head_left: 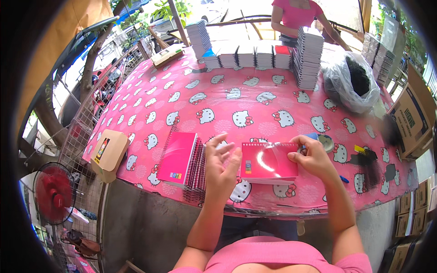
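Observation:
A pink-red spiral notebook [269,166] with a glossy cover lies in front of me at the table's near edge, its coil along the far side. My right hand [316,157] is closed in a pinch at its upper right corner, by the end of the coil; whether a small piece is between the fingertips is hidden. Just left of the notebook, my left hand [221,161] is raised with fingers apart, holding nothing. Beyond it on the left stands a pile of similar pink notebooks [178,157]. A round roll [326,143] and a blue item [312,136] sit behind my right hand.
A blue pen [344,179] and black coils [366,166] lie at right. Farther back are a plastic bag of black coils [357,84] and tall notebook stacks [309,59]. A cardboard box [109,152] is at left, a larger carton [412,116] at right. Another person [298,18] stands across the table.

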Action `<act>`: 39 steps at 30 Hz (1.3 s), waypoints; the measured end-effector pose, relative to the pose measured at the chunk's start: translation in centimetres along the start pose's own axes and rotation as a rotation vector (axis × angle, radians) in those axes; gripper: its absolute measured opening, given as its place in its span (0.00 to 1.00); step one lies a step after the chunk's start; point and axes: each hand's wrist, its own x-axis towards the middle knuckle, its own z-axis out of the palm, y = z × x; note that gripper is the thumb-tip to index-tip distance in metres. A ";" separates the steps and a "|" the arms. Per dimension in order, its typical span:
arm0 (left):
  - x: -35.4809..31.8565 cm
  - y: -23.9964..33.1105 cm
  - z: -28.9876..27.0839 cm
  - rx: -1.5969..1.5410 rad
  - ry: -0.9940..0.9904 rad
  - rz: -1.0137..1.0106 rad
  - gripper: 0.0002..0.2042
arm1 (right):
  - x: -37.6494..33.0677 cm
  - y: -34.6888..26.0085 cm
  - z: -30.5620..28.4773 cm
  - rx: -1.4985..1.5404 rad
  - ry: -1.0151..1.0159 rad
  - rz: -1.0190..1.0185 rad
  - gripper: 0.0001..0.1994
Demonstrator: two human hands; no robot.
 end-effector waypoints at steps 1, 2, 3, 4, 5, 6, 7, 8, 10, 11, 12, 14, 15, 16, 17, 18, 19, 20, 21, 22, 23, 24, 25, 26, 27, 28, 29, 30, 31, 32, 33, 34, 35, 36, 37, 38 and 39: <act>0.3 -0.7 0.2 -0.013 -0.078 -0.123 0.22 | 0.2 -0.1 0.1 -0.002 0.026 -0.002 0.11; 0.5 -1.4 0.5 0.019 -0.093 -0.082 0.22 | 0.4 -0.2 0.2 -0.002 0.051 -0.008 0.11; 0.6 -2.0 0.7 0.051 -0.108 -0.041 0.21 | 0.5 0.0 0.1 -0.001 0.057 -0.001 0.11; 0.6 -2.2 0.8 0.084 -0.121 0.001 0.21 | 0.7 0.2 0.1 0.000 0.062 0.006 0.10; 0.7 -2.3 0.8 0.085 -0.111 -0.002 0.21 | 0.9 0.3 0.0 -0.001 0.069 0.011 0.10; 0.9 -2.0 0.8 0.046 -0.114 -0.024 0.21 | 0.9 0.2 -0.1 -0.038 0.084 0.007 0.10; 1.0 -1.6 0.7 0.008 -0.116 -0.046 0.21 | 0.9 -0.1 -0.2 -0.074 0.098 0.002 0.11; 1.1 -1.3 0.7 -0.028 -0.118 -0.069 0.21 | 0.8 -0.2 -0.2 -0.109 0.111 -0.002 0.11; 1.3 -1.3 0.9 0.011 -0.126 -0.056 0.21 | 0.9 0.2 -0.2 -0.114 0.118 -0.003 0.11; 1.3 -1.2 0.9 0.032 -0.130 -0.050 0.21 | 0.9 0.3 -0.1 -0.115 0.122 -0.004 0.11; 1.3 -1.3 0.9 0.039 -0.126 -0.045 0.21 | 1.0 0.5 0.0 -0.087 0.131 -0.028 0.11; 1.5 -1.9 1.0 0.047 -0.120 -0.033 0.20 | 1.3 0.9 0.2 -0.035 0.151 -0.077 0.10; 1.5 -2.1 1.0 0.035 -0.131 -0.048 0.20 | 1.3 1.1 0.3 -0.109 0.183 -0.085 0.10; 1.5 -2.3 0.9 0.022 -0.141 -0.062 0.20 | 1.2 1.5 0.4 -0.182 0.215 -0.093 0.10; 1.4 -2.5 0.6 0.011 -0.141 -0.074 0.20 | 1.3 1.6 0.5 -0.253 0.239 -0.110 0.10; 1.4 -2.7 0.5 0.001 -0.156 -0.083 0.20 | 1.2 1.6 0.4 -0.272 0.235 -0.127 0.10; 1.3 -2.9 0.4 -0.009 -0.172 -0.092 0.20 | 1.1 1.5 0.3 -0.291 0.230 -0.144 0.10; 1.1 -3.1 0.3 -0.018 -0.189 -0.102 0.20 | 1.0 1.4 0.1 -0.309 0.227 -0.160 0.11; 1.0 -3.1 0.4 -0.024 -0.193 -0.108 0.19 | 0.9 1.1 -0.3 -0.260 0.203 -0.153 0.11; 1.0 -3.2 0.3 -0.022 -0.192 -0.106 0.19 | 0.9 0.7 -0.8 -0.211 0.179 -0.146 0.12; 1.0 -3.4 0.4 -0.023 -0.197 -0.108 0.19 | 0.8 0.7 -1.2 -0.164 0.157 -0.132 0.12; 1.0 -3.4 0.5 -0.024 -0.203 -0.110 0.19 | 0.9 1.2 -1.3 -0.078 0.136 -0.101 0.13; 1.1 -3.4 0.6 -0.036 -0.198 -0.110 0.19 | 1.2 2.1 -1.3 0.007 0.116 -0.069 0.13; 1.1 -3.4 0.8 -0.048 -0.197 -0.113 0.20 | 1.3 2.6 -1.4 0.092 0.097 -0.034 0.14; 1.2 -3.4 0.9 -0.061 -0.197 -0.115 0.20 | 1.2 2.7 -1.6 0.066 0.125 -0.073 0.14; 1.3 -3.3 1.1 -0.072 -0.194 -0.116 0.21 | 1.0 2.8 -1.7 0.039 0.152 -0.113 0.14; 1.2 -3.1 1.2 -0.081 -0.185 -0.117 0.22 | 0.9 2.9 -1.6 0.014 0.175 -0.156 0.14; 1.2 -2.8 1.0 -0.087 -0.165 -0.113 0.23 | 0.5 1.8 -1.5 -0.020 0.184 -0.118 0.13; 1.1 -2.6 0.9 -0.033 -0.182 -0.083 0.25 | -0.6 0.1 -1.5 -0.056 0.191 -0.082 0.12; 0.9 -2.5 0.7 0.030 -0.190 -0.052 0.26 | -1.3 -1.1 -1.1 -0.086 0.192 -0.053 0.12; 0.7 -2.1 0.3 0.105 -0.191 -0.015 0.27 | -1.4 -1.6 -0.6 -0.084 0.140 0.046 0.13; 0.6 -2.4 -0.1 0.247 -0.218 0.051 0.28 | -1.3 -1.5 -0.1 -0.087 0.078 0.142 0.14; 0.5 -2.5 0.1 0.260 -0.224 0.066 0.27 | -1.4 0.2 0.3 -0.153 0.135 -0.041 0.14; 0.9 -3.4 0.4 0.408 -0.228 0.217 0.27 | -1.5 1.5 0.4 -0.220 0.217 -0.233 0.14; 0.7 -3.5 0.4 0.353 -0.235 0.233 0.27 | -1.8 0.7 0.7 -0.300 0.263 -0.264 0.14; 0.6 -3.1 0.5 0.351 -0.242 0.224 0.28 | -2.6 -0.5 0.2 -0.384 0.318 -0.292 0.14; 0.4 -2.9 0.8 0.501 -0.201 0.264 0.31 | -3.0 -0.8 0.1 -0.351 0.350 -0.330 0.14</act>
